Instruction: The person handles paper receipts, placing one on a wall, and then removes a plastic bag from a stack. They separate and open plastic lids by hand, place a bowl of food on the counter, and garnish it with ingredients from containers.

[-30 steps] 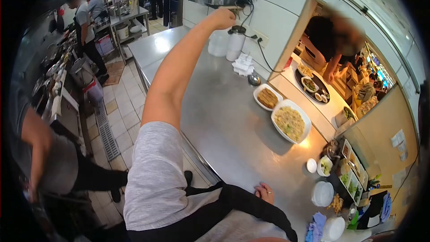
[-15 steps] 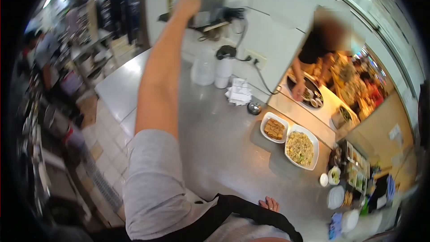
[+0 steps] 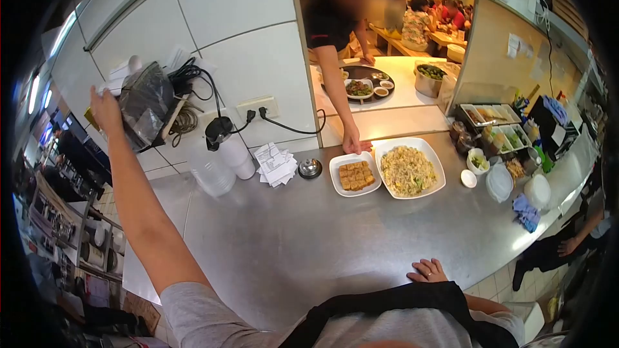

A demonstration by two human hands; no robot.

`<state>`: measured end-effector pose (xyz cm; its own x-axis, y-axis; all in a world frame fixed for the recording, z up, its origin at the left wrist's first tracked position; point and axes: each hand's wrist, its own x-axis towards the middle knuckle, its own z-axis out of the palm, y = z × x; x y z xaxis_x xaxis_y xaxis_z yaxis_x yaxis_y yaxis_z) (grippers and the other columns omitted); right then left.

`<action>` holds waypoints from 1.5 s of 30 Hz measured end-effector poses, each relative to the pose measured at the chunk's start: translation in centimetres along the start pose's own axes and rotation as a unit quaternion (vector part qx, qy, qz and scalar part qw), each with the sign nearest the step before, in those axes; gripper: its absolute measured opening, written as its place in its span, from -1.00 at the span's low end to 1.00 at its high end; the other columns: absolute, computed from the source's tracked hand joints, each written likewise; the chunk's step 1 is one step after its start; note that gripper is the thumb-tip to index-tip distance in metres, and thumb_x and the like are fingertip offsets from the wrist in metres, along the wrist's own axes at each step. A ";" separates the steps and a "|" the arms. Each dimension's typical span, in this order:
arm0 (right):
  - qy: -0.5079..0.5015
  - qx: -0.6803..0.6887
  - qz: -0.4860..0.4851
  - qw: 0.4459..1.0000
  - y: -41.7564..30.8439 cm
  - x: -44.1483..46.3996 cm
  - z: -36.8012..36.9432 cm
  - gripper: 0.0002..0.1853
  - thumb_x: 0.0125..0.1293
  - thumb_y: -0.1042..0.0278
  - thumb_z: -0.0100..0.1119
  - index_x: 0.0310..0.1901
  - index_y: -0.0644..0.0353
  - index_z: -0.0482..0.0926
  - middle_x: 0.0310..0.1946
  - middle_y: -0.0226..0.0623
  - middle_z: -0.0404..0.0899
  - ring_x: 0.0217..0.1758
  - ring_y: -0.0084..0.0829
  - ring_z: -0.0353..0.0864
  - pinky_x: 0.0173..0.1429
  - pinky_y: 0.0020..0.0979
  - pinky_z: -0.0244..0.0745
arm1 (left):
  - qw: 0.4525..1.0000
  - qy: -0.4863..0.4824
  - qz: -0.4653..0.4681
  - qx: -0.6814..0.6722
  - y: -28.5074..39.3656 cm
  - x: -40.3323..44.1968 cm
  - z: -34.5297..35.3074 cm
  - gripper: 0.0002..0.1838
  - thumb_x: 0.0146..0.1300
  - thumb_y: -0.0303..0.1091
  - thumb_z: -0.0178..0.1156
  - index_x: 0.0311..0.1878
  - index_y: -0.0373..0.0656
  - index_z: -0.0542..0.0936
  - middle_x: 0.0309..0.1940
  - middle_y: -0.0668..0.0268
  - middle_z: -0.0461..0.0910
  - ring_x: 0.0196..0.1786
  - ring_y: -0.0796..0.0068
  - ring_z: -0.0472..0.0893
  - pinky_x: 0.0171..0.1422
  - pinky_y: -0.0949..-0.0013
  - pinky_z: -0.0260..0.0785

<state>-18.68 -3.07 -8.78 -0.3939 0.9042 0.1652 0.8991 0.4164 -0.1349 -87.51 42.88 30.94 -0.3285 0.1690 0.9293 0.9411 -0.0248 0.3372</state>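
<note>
My left hand (image 3: 106, 111) is raised at the far left, against the side of a dark machine (image 3: 147, 100) covered in clear plastic on the wall. Its fingers look apart; whether they touch the white paper (image 3: 119, 77) beside them is unclear. My right hand (image 3: 430, 270), a ring on one finger, lies open on the near edge of the steel counter (image 3: 271, 245). Beyond it sit a white dish of browned cubes (image 3: 356, 175) and a larger white dish of fried rice (image 3: 409, 171). Another person's hand (image 3: 354, 142) touches the cube dish's far rim.
Along the wall are stacked clear cups or lids (image 3: 213, 174), paper slips (image 3: 276, 164) and a call bell (image 3: 310, 167). Through the serving window, a round dark tray (image 3: 364, 84) carries dishes. Condiment trays (image 3: 506, 132) and a blue cloth (image 3: 526, 212) line the right side.
The view has swung left to right, levelling the counter. The other person's hand has moved from the tray to the cube dish. My left hand stays by the machine, my right on the counter.
</note>
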 end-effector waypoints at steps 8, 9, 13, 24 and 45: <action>0.010 0.019 0.016 1.000 -0.2 0.1 -0.4 -0.67 0.13 0.33 0.14 -0.02 -0.04 0.53 0.09 -0.19 0.40 0.22 -0.14 0.31 0.29 0.00 0.11 | 0.845 0.054 -0.211 -0.488 11.6 -17.4 -10.3 -0.44 0.24 -0.57 0.06 0.31 -0.30 0.19 0.08 0.10 0.41 0.11 0.37 0.42 0.17 0.35 0.31; 0.022 0.025 0.017 0.999 -0.2 0.0 -0.4 -0.66 0.12 0.33 0.15 -0.01 -0.03 0.53 0.09 -0.19 0.41 0.22 -0.14 0.31 0.28 0.00 0.12 | 0.893 -0.021 -0.223 -0.391 13.4 -22.6 -11.5 -0.45 0.28 -0.54 0.05 0.32 -0.32 0.17 0.15 0.12 0.34 0.14 0.32 0.38 0.26 0.27 0.26; 0.085 0.089 0.029 0.992 0.4 0.4 1.0 -0.60 0.09 0.28 0.21 0.02 0.06 0.49 0.06 -0.17 0.44 0.21 -0.15 0.32 0.26 -0.02 0.13 | 0.597 -0.357 -0.482 -0.533 21.2 -44.0 -18.0 -0.55 0.27 -0.58 -0.01 0.25 -0.27 0.30 0.05 0.27 0.44 0.03 0.50 0.44 0.18 0.44 0.27; -0.089 0.676 0.182 0.708 2.1 6.0 0.0 -0.72 0.22 0.39 0.20 -0.06 0.32 0.53 -0.26 -0.33 0.60 -0.18 -0.52 0.54 -0.06 -0.47 0.45 | 0.389 -0.599 -0.456 -0.531 33.1 -63.4 -32.7 -0.56 0.24 -0.51 0.09 0.21 -0.27 0.33 0.02 0.29 0.50 0.03 0.52 0.48 0.13 0.43 0.31; -0.143 0.749 0.094 0.640 26.8 -7.6 -8.8 -0.68 0.24 0.41 0.20 0.02 0.30 0.51 -0.14 -0.37 0.60 -0.08 -0.57 0.52 0.07 -0.48 0.40 | 0.459 -0.342 -0.572 -0.588 66.1 -65.4 -29.0 -0.67 0.25 -0.60 0.05 0.09 -0.22 0.41 -0.17 0.23 0.51 -0.13 0.45 0.54 -0.08 0.40 0.48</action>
<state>10.10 0.38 -5.05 -0.5169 0.8430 -0.1490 -0.1721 -0.2728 -0.9465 -6.14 1.57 -3.12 -0.0737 0.9936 -0.0854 -0.6409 0.0184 0.7674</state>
